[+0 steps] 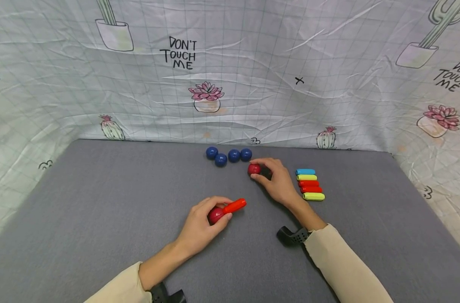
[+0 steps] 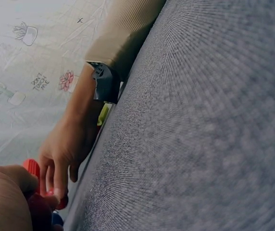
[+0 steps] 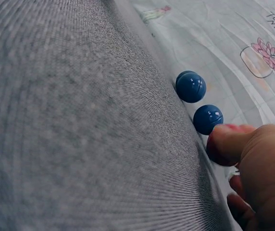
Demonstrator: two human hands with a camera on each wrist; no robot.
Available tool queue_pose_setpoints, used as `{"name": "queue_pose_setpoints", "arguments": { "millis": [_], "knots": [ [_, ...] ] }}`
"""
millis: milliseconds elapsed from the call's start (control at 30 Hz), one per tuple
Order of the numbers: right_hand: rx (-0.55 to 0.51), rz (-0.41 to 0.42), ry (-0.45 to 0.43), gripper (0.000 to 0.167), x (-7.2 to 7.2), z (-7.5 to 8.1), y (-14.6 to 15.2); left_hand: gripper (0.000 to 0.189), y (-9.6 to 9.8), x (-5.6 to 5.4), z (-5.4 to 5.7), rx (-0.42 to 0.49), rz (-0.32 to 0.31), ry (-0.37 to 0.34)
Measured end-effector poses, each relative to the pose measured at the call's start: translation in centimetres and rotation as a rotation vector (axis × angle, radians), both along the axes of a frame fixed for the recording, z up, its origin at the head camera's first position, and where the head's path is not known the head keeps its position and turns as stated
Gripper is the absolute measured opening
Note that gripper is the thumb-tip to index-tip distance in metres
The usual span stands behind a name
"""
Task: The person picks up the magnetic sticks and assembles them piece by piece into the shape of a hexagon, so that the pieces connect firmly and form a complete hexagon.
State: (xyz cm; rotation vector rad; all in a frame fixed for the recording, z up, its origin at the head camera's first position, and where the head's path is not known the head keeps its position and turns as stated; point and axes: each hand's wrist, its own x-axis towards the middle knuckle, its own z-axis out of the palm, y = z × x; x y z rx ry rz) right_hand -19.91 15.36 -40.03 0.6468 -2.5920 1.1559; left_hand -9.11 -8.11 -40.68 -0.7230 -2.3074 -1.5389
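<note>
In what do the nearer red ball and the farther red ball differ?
The nearer ball has a red peg against it; the farther ball has none. The left hand holds the nearer ball, the right hand the farther ball. Both are red and round.

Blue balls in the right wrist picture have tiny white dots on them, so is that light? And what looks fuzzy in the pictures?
Right wrist view: yes, likely light glinting off the shiny blue balls; left wrist view: the left hand looks soft and dim; head view: the backdrop's lettering looks clear.
</note>
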Motion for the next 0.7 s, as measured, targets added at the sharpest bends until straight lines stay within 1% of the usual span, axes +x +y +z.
{"name": "queue_pose_setpoints", "arguments": {
  "millis": [133,233,433,633,700],
  "knots": [
    [-0.055,0.029,-0.051,0.038,0.3,0.5,-0.1,0.028,-0.1,-0.1,-0.1,0.019,0.062,0.041],
    [-0.105,0.068,-0.099,0.041,0.5,1.0,-0.1,0.028,-0.2,-0.1,-0.1,0.036,0.106,0.034],
    [-0.181,0.162,-0.201,0.043,0.8,1.9,0.3,0.026,-0.3,-0.2,-0.1,0.038,0.154,0.014],
    [-0.193,0.287,-0.234,0.04,2.4,4.6,-0.4,0.025,-0.3,-0.2,-0.1,0.042,0.175,0.025],
    [-0.18,0.309,-0.236,0.039,2.9,5.3,-0.7,0.025,-0.3,-0.2,-0.1,0.043,0.178,0.029]
  ]
}}
